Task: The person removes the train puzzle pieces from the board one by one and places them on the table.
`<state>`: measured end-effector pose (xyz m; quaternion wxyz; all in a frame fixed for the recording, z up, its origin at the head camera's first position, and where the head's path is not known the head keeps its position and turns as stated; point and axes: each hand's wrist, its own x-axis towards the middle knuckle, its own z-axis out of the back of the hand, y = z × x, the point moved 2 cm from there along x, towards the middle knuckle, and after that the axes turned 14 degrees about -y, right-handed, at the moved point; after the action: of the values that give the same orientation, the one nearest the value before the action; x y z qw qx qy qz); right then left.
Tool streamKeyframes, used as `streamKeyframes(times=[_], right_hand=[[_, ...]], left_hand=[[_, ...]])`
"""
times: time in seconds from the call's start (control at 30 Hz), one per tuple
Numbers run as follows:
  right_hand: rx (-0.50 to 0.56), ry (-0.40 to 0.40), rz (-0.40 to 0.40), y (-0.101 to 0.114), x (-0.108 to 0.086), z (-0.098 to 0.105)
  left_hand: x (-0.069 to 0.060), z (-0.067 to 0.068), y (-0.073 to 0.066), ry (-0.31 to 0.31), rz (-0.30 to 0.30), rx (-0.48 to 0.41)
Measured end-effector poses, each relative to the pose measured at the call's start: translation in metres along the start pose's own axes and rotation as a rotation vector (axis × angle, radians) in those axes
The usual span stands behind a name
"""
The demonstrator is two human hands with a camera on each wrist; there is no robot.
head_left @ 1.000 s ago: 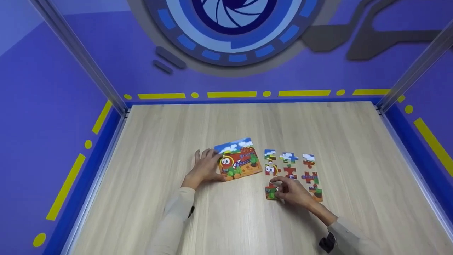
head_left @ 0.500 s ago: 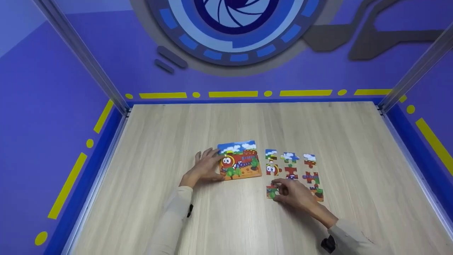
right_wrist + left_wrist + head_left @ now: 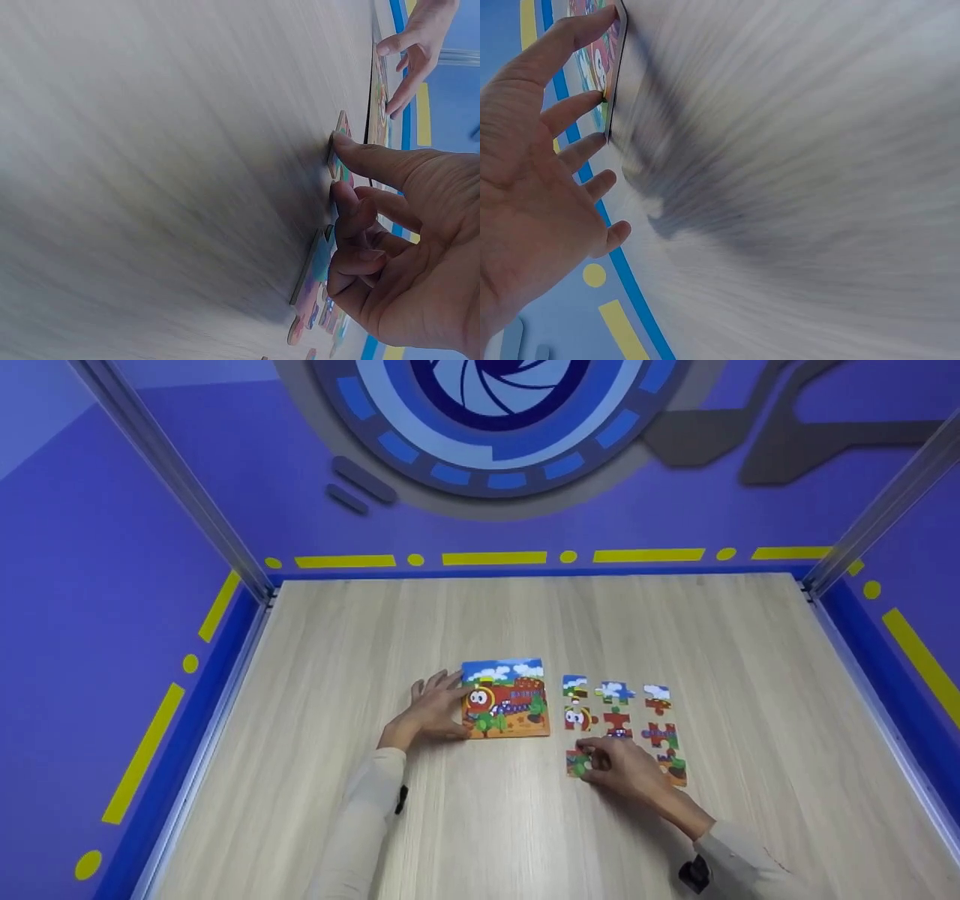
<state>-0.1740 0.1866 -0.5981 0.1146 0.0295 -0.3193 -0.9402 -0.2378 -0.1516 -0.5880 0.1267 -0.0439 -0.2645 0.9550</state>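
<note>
My left hand rests at the left side of a square train picture board. Its thumb touches the lower left corner and the fingertips reach the left edge, as the left wrist view also shows, the fingers fairly straight. To the right, my right hand pinches a jigsaw puzzle piece with green and red print between thumb and fingers. This piece lies at the lower left of a spaced group; in the right wrist view it sits tilted against the thumb. My right hand partly covers the group's lower row.
Other jigsaw pieces lie in loose rows: an eyed train face, a cloud piece, a red train piece and several more. The wooden table is bounded by blue walls at back and sides.
The train picture board has turned from a tilt to nearly straight and moved slightly, with my left hand at its edge. My right hand has shifted slightly around the lower left piece.
</note>
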Motion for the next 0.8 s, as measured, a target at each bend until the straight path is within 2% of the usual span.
streamKeyframes(times=[0.23, 0.37, 0.5, 0.6, 0.73, 0.8], right_hand=[[0.011, -0.006, -0.023, -0.001, 0.001, 0.000], [0.018, -0.019, -0.019, -0.005, 0.004, 0.006], [-0.009, -0.044, 0.033, -0.014, 0.012, 0.025], [-0.006, -0.044, 0.035, -0.020, 0.020, 0.043], [-0.006, -0.055, 0.021, -0.031, 0.029, 0.069], [-0.035, -0.069, 0.038, -0.036, 0.033, 0.081]], left_hand=[[0.006, 0.001, 0.001, 0.037, 0.006, 0.010], [0.010, 0.000, 0.001, 0.057, 0.013, 0.011], [0.014, 0.002, -0.002, 0.098, 0.024, 0.017], [0.018, 0.008, -0.002, 0.093, 0.024, 0.014], [0.016, 0.020, 0.008, 0.059, 0.030, -0.005], [0.013, 0.028, 0.016, 0.057, 0.037, 0.001]])
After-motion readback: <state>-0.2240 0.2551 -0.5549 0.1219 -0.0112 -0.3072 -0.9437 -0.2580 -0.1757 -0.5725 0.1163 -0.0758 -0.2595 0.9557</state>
